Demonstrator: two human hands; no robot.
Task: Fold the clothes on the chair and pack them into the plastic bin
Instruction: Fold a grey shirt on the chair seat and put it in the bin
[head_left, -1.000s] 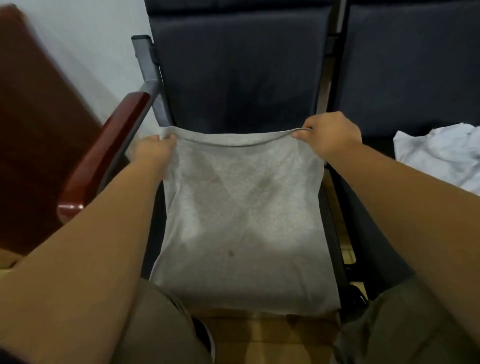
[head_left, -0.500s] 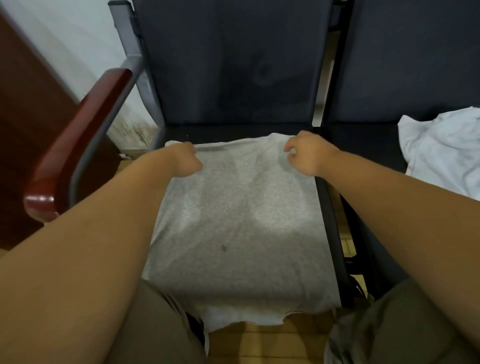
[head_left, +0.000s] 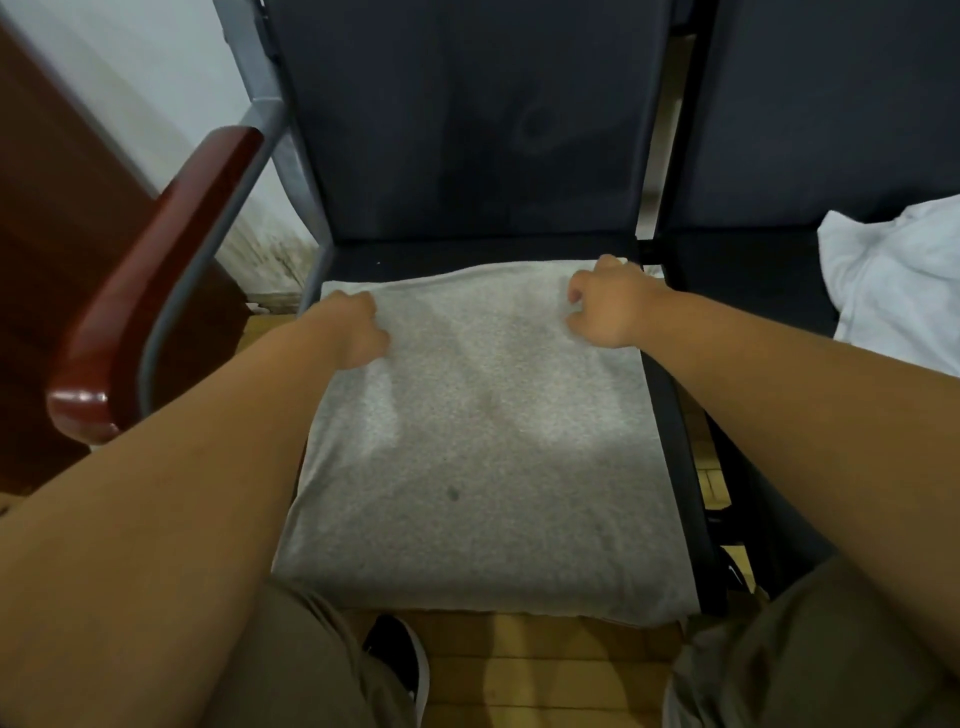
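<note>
Centrally, grey garment (head_left: 483, 457) spread flat across the seat of a dark upholstered chair (head_left: 467, 130), near edge hanging slightly past the seat front, far edge short of the backrest, a small dark spot on the cloth below centre.

Both forearms bare, extended forward from the lower corners, converging on the far edge of the cloth.

Left hand (head_left: 356, 330) knuckles up at the far left corner of the grey garment, wrist straight, resting on the cloth. Fingers curled under the palm and hidden from the camera; actual grip on fabric not discernible.

Right hand (head_left: 610, 306) at the far right corner, back of the hand toward the camera, wrist bent slightly inward. Fingers (head_left: 576, 293) clenched over the top edge, thumb side pressed into the cloth, corner pinched between them.

Hands well apart, roughly level with each other, one at each far corner.

Left of the seat, grey metal frame topped by a glossy red-brown armrest (head_left: 156, 270). Right, a second dark chair (head_left: 831, 104) just beside the first, with a crumpled white garment (head_left: 893, 291) on its seat. Below, wooden floor (head_left: 545, 670), a black shoe (head_left: 397, 654), olive-clad knees at both lower corners.
</note>
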